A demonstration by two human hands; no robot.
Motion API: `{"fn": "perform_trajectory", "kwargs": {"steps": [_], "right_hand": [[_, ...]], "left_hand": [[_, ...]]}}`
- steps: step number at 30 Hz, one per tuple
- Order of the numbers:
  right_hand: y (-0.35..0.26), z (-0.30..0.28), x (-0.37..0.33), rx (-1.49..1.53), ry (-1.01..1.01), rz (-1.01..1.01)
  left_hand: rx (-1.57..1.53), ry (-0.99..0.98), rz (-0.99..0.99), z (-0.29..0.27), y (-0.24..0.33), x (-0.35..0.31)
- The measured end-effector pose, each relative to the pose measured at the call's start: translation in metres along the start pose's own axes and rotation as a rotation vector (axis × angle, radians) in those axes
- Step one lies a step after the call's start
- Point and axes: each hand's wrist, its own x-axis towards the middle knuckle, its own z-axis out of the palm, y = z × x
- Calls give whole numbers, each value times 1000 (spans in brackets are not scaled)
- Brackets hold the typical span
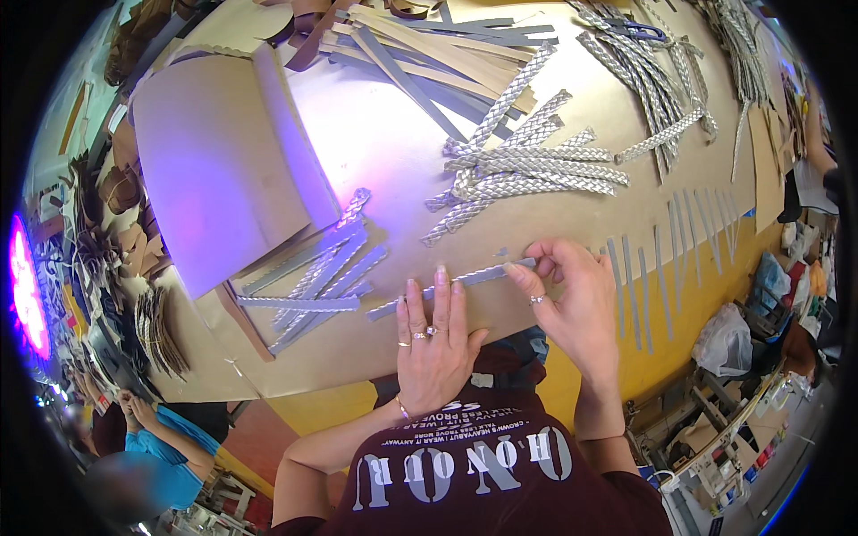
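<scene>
A narrow grey strip with a silver braided edge (487, 275) lies along the near part of the tan-covered table. My left hand (435, 348) rests flat across its left part, fingers stretched out and pressing it down; they hide some of its length. At the strip's right end, my right hand (572, 299) is closed, thumb and forefinger pinching the tip. Left of my left hand is a loose group of similar strips, grey on one face with silver braid showing (313, 277). Beyond my hands lies a pile of silver braided straps (536, 170).
Grey and beige flat strips (438, 54) are heaped at the far side. More braided straps (643, 80) lie far right. Several thin grey strips (666, 277) line the table's right front edge. Large brown sheets (214, 170) cover the left. Another person in blue (170, 447) works at lower left.
</scene>
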Motion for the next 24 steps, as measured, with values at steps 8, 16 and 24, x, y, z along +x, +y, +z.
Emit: {"fn": "perform_trajectory", "kwargs": {"steps": [8, 16, 24], "right_hand": [[-2, 13, -5, -234, 240, -215], [-10, 27, -15, 270, 76, -66], [8, 30, -5, 616, 87, 164]], "left_hand": [[-118, -9, -23, 5, 4, 8], [-101, 7, 9, 5, 2, 12], [-50, 32, 13, 4, 2, 13]]}}
